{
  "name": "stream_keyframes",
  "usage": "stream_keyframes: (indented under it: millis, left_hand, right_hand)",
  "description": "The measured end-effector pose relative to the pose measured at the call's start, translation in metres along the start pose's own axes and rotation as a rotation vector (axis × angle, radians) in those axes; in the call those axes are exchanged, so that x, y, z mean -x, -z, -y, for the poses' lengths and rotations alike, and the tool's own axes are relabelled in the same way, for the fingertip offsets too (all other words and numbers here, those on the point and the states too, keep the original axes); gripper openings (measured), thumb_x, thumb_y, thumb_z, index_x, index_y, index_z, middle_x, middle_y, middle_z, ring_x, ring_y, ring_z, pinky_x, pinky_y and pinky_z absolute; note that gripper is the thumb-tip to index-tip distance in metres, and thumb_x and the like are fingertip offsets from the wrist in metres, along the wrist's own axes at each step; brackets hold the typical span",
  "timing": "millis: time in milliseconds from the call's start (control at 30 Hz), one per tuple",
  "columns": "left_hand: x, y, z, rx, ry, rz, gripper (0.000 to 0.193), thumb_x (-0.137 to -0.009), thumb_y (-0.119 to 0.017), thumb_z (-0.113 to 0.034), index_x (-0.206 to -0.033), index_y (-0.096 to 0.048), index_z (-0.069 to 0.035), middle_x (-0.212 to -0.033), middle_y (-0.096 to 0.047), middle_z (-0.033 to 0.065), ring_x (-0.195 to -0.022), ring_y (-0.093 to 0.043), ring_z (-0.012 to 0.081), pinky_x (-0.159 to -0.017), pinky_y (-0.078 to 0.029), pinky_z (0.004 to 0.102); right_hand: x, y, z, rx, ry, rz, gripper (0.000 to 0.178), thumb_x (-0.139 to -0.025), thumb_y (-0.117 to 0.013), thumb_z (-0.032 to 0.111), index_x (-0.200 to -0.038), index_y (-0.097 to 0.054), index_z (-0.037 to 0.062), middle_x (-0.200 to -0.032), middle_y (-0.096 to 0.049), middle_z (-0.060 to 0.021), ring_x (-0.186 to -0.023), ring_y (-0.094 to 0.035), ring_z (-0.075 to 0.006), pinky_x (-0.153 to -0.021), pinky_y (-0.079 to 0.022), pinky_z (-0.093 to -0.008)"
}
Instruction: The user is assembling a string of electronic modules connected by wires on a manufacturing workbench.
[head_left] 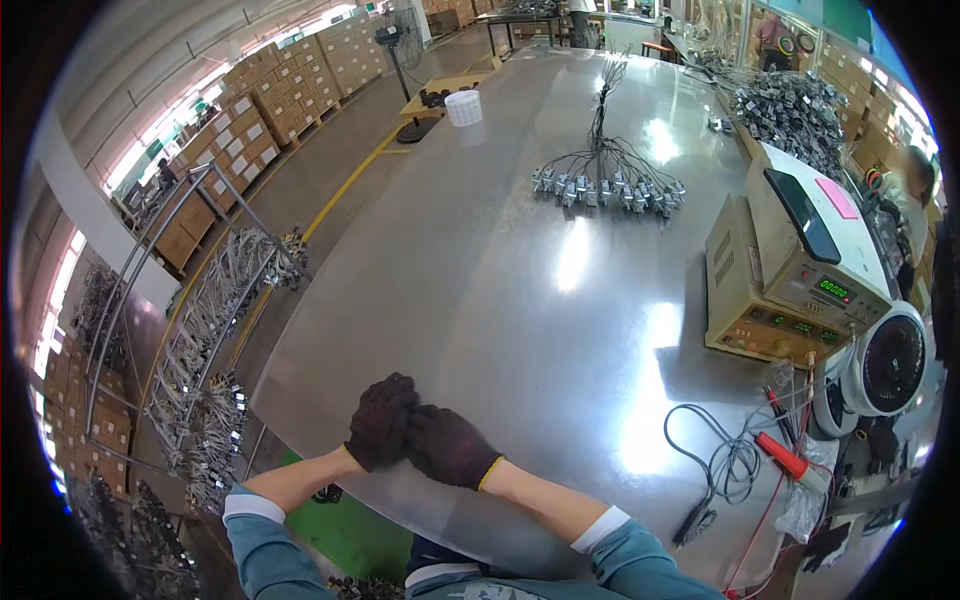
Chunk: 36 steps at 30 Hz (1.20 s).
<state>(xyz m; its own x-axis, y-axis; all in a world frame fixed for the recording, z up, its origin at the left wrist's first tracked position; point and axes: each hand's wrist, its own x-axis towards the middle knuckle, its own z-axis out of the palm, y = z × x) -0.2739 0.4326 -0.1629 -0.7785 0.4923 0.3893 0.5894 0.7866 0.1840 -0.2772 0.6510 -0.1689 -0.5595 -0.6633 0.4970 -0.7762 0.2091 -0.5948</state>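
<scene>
Both my hands wear dark knitted gloves with yellow cuff edges and press together over the near left edge of the metal table point(480, 340). My left hand point(382, 422) is closed, its fingers curled in. Against it lies my right hand point(447, 445), also closed, its fingertips tucked out of sight. The palms are hidden, so anything between them does not show. Farther off on the tabletop rests a bundle of dark cables point(600, 140), its silvery connectors point(610, 193) fanned out toward me.
At the right stand stacked bench instruments point(800, 290) with green displays, a small fan point(890, 358), a coiled grey cable point(735, 470) and a red-handled probe point(782, 455). A cable heap point(790, 115) lies behind them. A metal rack point(215, 330) hung with cables stands left; a white basket point(463, 108) sits far left.
</scene>
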Motion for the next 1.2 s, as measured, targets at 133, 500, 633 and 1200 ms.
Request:
stream_keyframes:
  millis: [133,500,633,1200]
  left_hand:
    - [0.002,-0.004,0.003,0.086,0.065,-0.004,0.029,-0.091,-0.066,-0.015,-0.116,-0.066,-0.001,-0.132,-0.067,0.0232,-0.132,-0.060,0.0452,-0.111,-0.045,0.0574]
    - [-0.008,0.019,-0.018,0.009,-0.001,-0.004,0.036,-0.089,-0.067,-0.019,-0.120,-0.065,0.001,-0.132,-0.065,0.0228,-0.134,-0.058,0.0441,-0.112,-0.045,0.0561]
    - [0.003,0.003,-0.013,0.015,0.031,-0.086,0.029,-0.091,-0.065,-0.014,-0.118,-0.067,-0.002,-0.131,-0.068,0.0195,-0.134,-0.060,0.0410,-0.112,-0.047,0.0535]
    - [0.066,0.039,0.007,0.207,0.024,0.007,0.032,-0.094,-0.068,-0.014,-0.124,-0.067,-0.002,-0.131,-0.068,0.0170,-0.131,-0.062,0.0401,-0.113,-0.048,0.0531]
  right_hand:
    - [-0.001,0.002,-0.001,-0.039,-0.003,-0.013,0.030,-0.090,-0.071,0.022,-0.113,-0.065,0.0036,-0.112,-0.067,-0.0194,-0.105,-0.065,-0.0409,-0.091,-0.053,-0.0528]
    - [-0.002,0.006,0.004,-0.005,0.028,0.004,0.032,-0.091,-0.072,0.019,-0.119,-0.067,0.0045,-0.120,-0.068,-0.0188,-0.113,-0.064,-0.0405,-0.098,-0.052,-0.0518]
    - [-0.005,0.012,0.011,0.033,0.021,0.040,0.028,-0.090,-0.073,0.018,-0.115,-0.069,0.0052,-0.120,-0.069,-0.0179,-0.114,-0.064,-0.0400,-0.099,-0.052,-0.0512]
    - [-0.021,0.007,0.040,0.283,0.044,-0.016,0.020,-0.084,-0.074,0.011,-0.104,-0.074,0.0087,-0.105,-0.072,-0.0141,-0.099,-0.068,-0.0384,-0.089,-0.055,-0.0498]
